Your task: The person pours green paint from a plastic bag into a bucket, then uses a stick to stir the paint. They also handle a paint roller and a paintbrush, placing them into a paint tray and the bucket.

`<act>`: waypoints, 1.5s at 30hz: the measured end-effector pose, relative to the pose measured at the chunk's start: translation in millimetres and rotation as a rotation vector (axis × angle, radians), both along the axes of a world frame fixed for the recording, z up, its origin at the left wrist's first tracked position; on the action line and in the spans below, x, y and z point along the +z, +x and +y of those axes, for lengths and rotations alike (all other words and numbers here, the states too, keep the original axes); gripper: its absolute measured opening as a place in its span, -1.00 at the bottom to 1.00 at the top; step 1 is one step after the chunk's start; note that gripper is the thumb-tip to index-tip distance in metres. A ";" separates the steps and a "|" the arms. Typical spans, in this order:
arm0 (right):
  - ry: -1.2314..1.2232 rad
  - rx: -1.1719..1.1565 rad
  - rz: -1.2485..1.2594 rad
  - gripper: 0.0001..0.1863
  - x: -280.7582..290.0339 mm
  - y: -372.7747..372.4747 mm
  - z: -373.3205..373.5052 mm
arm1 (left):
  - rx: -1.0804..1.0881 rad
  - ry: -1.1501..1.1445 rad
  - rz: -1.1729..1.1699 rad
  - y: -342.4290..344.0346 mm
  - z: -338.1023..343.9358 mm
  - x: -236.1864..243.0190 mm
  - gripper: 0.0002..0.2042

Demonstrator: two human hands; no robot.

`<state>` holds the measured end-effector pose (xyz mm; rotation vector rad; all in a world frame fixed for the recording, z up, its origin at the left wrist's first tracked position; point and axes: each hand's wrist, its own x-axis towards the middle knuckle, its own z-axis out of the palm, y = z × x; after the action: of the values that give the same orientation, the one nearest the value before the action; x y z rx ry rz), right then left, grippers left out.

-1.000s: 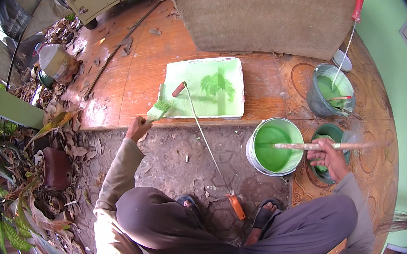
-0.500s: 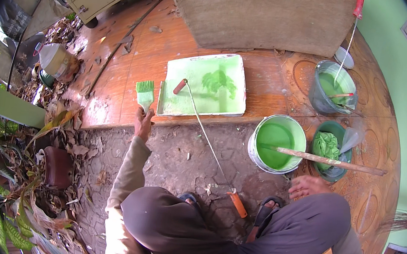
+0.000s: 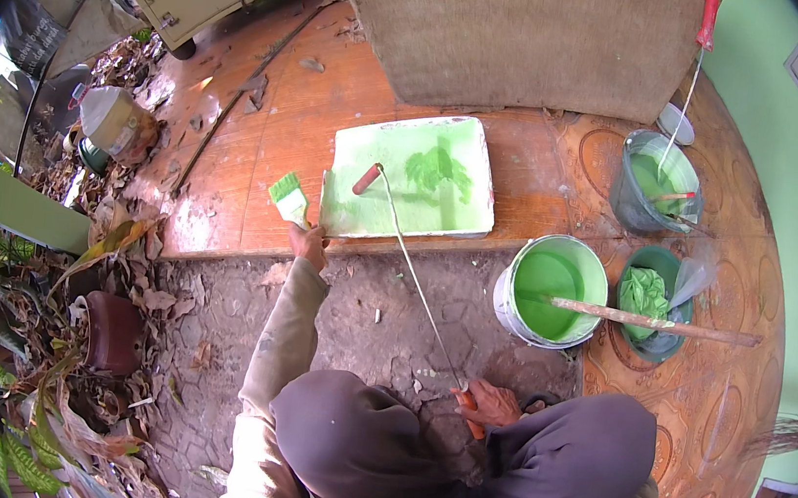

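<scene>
Out on the left, the left hand (image 3: 309,245) is closed around the handle of a flat paintbrush with bright green bristles (image 3: 289,197), the bristles pointing up and to the left, just beside the tray's left edge. That tray is a shallow white rectangular paint tray coated in pale green (image 3: 470,213), sitting on the glossy orange-brown tiled ledge (image 3: 272,151), a darker green patch showing inside it. And down the middle runs a long-rodded paint roller with a reddish-brown head and an orange handle (image 3: 406,247): head in the tray, thin rod sloping across the front edge, handle down by the knees. There the right hand (image 3: 494,405) has its fingers on that orange handle, partly hidden, so whether they are closed round it I cannot tell. Over to the right, a round white bucket of green paint (image 3: 515,311) carries a rough wooden stick (image 3: 676,327) lying across its rim and reaching over a dark green bucket (image 3: 658,349) that holds a crumpled light green bundle (image 3: 643,292). Behind them stands a translucent grey bucket (image 3: 635,207), green paint inside.
</scene>
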<state>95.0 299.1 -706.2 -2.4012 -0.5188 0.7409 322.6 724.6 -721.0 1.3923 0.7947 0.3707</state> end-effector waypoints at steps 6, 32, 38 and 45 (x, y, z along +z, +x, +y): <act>0.369 -0.207 0.181 -0.65 -12.3 -19.0 -14.4 | 0.096 -0.333 -0.093 -11.7 -13.4 24.0 -0.71; 1.031 -0.576 0.322 -0.86 59.5 7.2 -25.7 | -0.296 1.010 -0.363 -36.6 55.9 239.6 -0.76; 1.007 -0.637 0.326 -0.84 67.3 9.1 -25.4 | -0.329 1.296 -0.017 -65.0 47.1 184.4 -0.66; 1.011 -0.602 0.285 -0.82 60.0 11.8 -31.0 | -0.187 1.289 -0.094 -44.2 68.9 208.5 -0.70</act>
<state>106.8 268.1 -646.2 -1.3496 0.0024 0.3813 278.4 793.5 -512.5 2.5857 0.2752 0.8714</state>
